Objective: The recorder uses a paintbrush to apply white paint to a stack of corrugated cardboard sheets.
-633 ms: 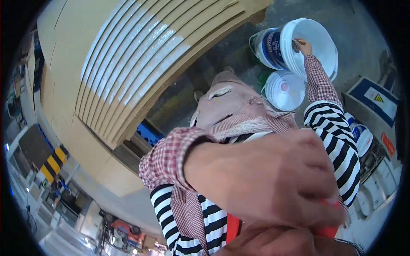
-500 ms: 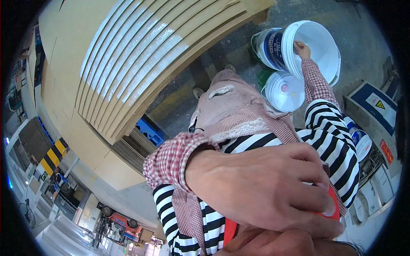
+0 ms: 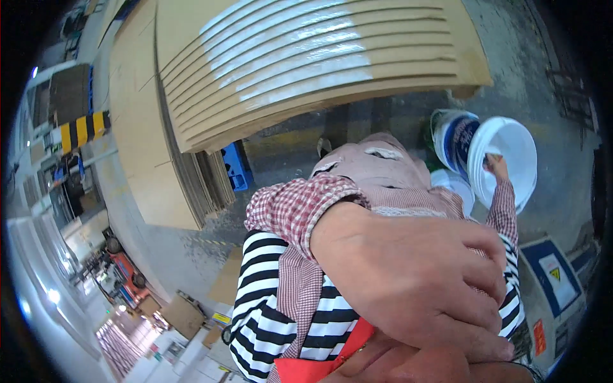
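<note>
Bucket (image 3: 520,153): white and open-mouthed, at the right of the frame, a little above mid-height, its opening turned toward the viewer.
Right hand (image 3: 498,167): at the bucket's mouth, in front of its pale inner wall; the fingers look bent, but whether they grip the rim or some small thing cannot be told.
Left hand (image 3: 415,281): large in the lower centre, back of the hand showing, fingers curled inward just above the face at the lower edge; whether they hold anything cannot be told, as the palm is hidden.
Neighbouring pails: a blue-banded pail (image 3: 456,140) just left of the bucket, overlapping it in view, and a white round pail (image 3: 456,188) below, partly hidden behind the apron.
Clothing: checked sleeve (image 3: 297,207) at the left wrist, black-and-white striped top (image 3: 262,281), pinkish apron (image 3: 364,167) at the centre, red collar (image 3: 306,370) near the lower edge.
Cardboard: overlapping brown sheets (image 3: 408,60) fanned across the upper centre, a glossy whitish coat (image 3: 281,48) over their middle.
Floor level: blue pallet (image 3: 236,167) left of centre, beside the cardboard's edge.
Far sides: yellow-and-black striped barrier (image 3: 85,131) at the left; warning board (image 3: 555,277) at the lower right.
</note>
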Available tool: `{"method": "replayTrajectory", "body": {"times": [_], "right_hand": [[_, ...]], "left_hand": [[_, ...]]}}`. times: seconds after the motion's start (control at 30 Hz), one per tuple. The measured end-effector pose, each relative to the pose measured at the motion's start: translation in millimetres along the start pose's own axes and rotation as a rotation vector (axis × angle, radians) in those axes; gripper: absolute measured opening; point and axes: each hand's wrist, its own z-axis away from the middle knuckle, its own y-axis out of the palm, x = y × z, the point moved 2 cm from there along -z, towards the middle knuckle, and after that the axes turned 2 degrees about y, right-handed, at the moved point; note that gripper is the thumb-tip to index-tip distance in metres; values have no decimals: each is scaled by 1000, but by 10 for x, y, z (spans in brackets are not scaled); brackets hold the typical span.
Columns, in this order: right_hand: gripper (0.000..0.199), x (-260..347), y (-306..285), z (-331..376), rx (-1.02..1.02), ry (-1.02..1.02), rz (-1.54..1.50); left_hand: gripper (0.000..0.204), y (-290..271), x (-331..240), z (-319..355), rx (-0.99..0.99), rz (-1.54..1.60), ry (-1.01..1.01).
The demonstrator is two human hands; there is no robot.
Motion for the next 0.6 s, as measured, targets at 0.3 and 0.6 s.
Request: {"method": "replayTrajectory", "body": {"times": [0.3, 0.6], "right_hand": [[35, 340, -821, 1349, -1033, -207, -585], [29, 2537, 1193, 1151, -188, -669, -808]], "left_hand": [[31, -859, -1055, 548, 93, -15, -58], [47, -3508, -1482, 3254, -595, -1795, -1082]]}}
